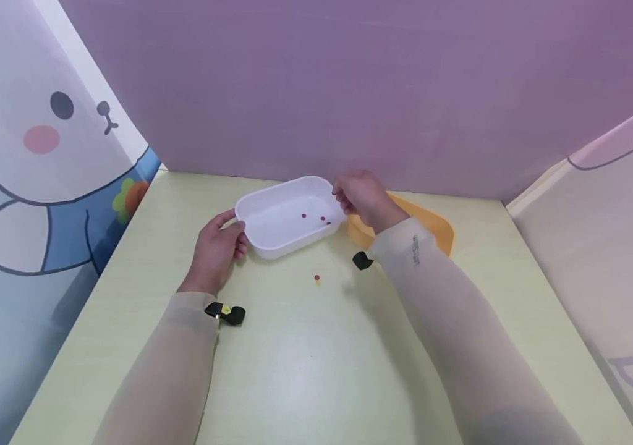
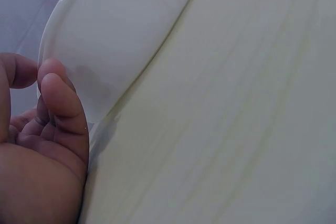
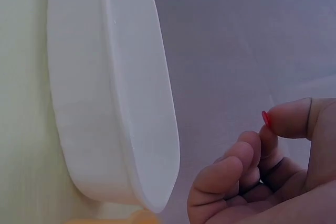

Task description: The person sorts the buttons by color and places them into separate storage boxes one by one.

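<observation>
A white plastic tray (image 1: 280, 244) with rounded corners stands on the table, with several small red discs (image 1: 303, 216) lying inside. My left hand (image 1: 217, 250) grips the tray's left end by the rim; in the left wrist view the hand (image 2: 52, 129) is at the edge of the tray (image 2: 121, 30). Over the tray's right end, my right hand (image 1: 365, 196) pinches a small red disc (image 3: 266, 119) between thumb and finger, with the other fingers curled. In the right wrist view that disc is apart from the white tray (image 3: 86, 87).
Beneath the right forearm is a yellow-orange tray (image 1: 443, 232), partly hidden. One more red disc with a yellowish bit beside it (image 1: 317, 278) lies on the pale table (image 1: 294, 371). A purple panel (image 1: 294, 93) rises behind; printed panels stand on both sides.
</observation>
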A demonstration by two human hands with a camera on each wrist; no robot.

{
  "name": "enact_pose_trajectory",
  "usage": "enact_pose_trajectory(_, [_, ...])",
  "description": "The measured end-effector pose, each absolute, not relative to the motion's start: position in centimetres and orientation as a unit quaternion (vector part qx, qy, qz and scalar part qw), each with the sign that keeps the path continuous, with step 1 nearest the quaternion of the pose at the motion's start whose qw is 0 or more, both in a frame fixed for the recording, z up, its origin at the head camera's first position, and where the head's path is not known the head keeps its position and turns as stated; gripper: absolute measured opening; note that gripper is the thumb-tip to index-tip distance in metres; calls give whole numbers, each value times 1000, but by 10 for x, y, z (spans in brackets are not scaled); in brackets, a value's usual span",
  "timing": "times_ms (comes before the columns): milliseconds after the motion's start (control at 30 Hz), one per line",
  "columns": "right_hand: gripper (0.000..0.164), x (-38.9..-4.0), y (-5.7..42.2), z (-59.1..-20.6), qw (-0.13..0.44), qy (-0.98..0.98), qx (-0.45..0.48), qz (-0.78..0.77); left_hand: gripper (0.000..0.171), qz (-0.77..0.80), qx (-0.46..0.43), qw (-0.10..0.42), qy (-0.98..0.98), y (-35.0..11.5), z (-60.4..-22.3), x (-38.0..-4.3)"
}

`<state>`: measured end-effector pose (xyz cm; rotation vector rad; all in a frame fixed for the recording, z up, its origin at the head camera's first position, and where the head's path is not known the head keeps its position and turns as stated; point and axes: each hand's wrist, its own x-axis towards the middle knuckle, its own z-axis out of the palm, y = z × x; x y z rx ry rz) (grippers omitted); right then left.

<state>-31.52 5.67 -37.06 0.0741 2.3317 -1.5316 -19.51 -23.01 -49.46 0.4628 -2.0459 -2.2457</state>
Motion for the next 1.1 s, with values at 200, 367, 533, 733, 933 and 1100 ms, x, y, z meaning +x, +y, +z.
enact_pose_trajectory(200, [17, -321, 52, -367, 176, 825, 44, -536, 49, -730, 150, 36, -666, -229, -494, -195])
enact_pose_trajectory(367, [14, -323, 51, -365, 179, 822, 40, -539, 50, -731, 146, 41, -666, -228, -496, -196])
enact_pose_trajectory(533, [15, -324, 50, -364, 180, 825, 40, -534, 51, -730, 146, 37, -667, -229, -497, -197])
enact_pose_trajectory(733, [26, -323, 47, -362, 183, 835, 51, -516, 51, -734, 146, 32, -663, -230, -499, -198])
enact_pose_trajectory(933, [25, -322, 45, -359, 180, 843, 55, -504, 50, -736, 148, 37, -659, -230, -499, -199])
enact_pose_trajectory(1100, [19, -321, 45, -359, 176, 846, 50, -500, 51, -732, 148, 37, -663, -231, -499, -199])
